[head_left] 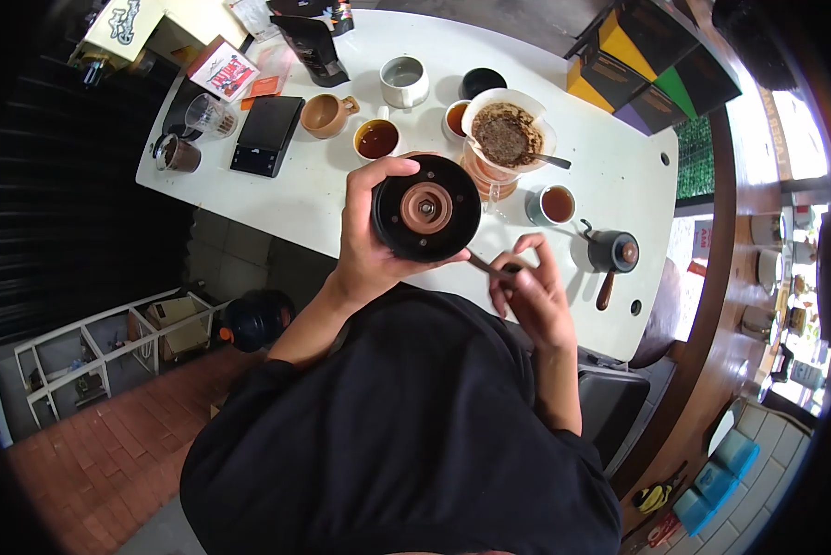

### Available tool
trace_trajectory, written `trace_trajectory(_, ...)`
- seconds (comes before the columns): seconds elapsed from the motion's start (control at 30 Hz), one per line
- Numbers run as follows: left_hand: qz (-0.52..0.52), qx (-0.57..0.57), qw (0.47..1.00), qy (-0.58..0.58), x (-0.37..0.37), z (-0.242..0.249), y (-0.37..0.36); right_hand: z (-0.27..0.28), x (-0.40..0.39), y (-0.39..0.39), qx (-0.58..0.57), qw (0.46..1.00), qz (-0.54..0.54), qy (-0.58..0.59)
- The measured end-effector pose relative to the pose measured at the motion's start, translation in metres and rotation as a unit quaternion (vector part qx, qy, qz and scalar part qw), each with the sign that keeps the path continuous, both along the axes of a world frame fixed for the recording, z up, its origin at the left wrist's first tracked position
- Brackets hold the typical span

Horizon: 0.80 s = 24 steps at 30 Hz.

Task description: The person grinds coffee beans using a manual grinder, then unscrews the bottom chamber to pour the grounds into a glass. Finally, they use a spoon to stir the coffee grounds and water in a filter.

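Observation:
A black hand coffee grinder [426,233] with a copper-coloured ring and a nut at its centre is gripped in my left hand [369,242], its round end facing me. From its lower right side a crank handle [486,265] sticks out. My right hand [537,294] has its fingers curled about the dark knob [511,271] at the crank's end. Just beyond the grinder, a white dripper [545,139] with wet coffee grounds and a spoon [554,161] sits on a glass server [491,180]. A cup of amber drink [376,139] stands behind my left hand.
On the white table [318,213] are a black scale [265,139], a wooden cup [326,115], a ceramic cup [404,81], a cup of brown drink [556,203] and a black kettle [612,252]. Dark boxes [656,60] stand at the far right, and a jar of dark grounds [178,155] at left.

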<state>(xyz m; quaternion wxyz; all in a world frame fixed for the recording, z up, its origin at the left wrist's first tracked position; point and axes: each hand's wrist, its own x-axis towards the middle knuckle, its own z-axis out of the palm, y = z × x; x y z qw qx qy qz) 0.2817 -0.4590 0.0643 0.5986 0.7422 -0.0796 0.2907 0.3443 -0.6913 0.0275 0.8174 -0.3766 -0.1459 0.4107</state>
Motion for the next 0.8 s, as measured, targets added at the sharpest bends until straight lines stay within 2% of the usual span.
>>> trace_trajectory(0.03,-0.007,-0.002,1.0,0.001,0.002,0.002,-0.002,-0.002,0.005,-0.002,0.019,0.999,-0.038,-0.001)
trace_trajectory(0.1,-0.085,-0.032,0.993,-0.072,0.004,0.006,-0.007,-0.002,0.013,-0.003,0.038,0.994,-0.098,0.007)
trace_trajectory(0.2,-0.123,-0.024,0.99,-0.059,0.001,0.009,-0.015,-0.001,0.021,-0.004,0.064,0.991,-0.12,0.004)
trace_trajectory(0.3,-0.144,-0.013,0.988,-0.046,-0.002,0.013,-0.022,-0.008,0.025,-0.002,0.095,0.988,-0.123,0.021)
trace_trajectory(0.37,-0.172,-0.045,0.984,-0.016,-0.006,0.01,-0.025,-0.009,0.027,0.002,0.077,0.987,-0.136,0.023)
trace_trajectory(0.5,-0.193,-0.014,0.981,0.008,-0.01,0.008,-0.028,-0.019,0.035,0.012,0.11,0.985,-0.127,0.027)
trace_trajectory(0.6,-0.209,-0.027,0.977,-0.045,-0.007,0.0,-0.033,-0.022,0.034,0.021,0.093,0.989,-0.11,0.044)
trace_trajectory(0.73,-0.217,-0.041,0.974,-0.044,-0.009,0.001,-0.037,-0.016,0.028,0.034,0.052,0.988,-0.113,0.093)
trace_trajectory(0.8,-0.214,-0.041,0.975,-0.042,-0.011,-0.001,-0.038,-0.022,0.03,0.038,0.053,0.991,-0.099,0.075)
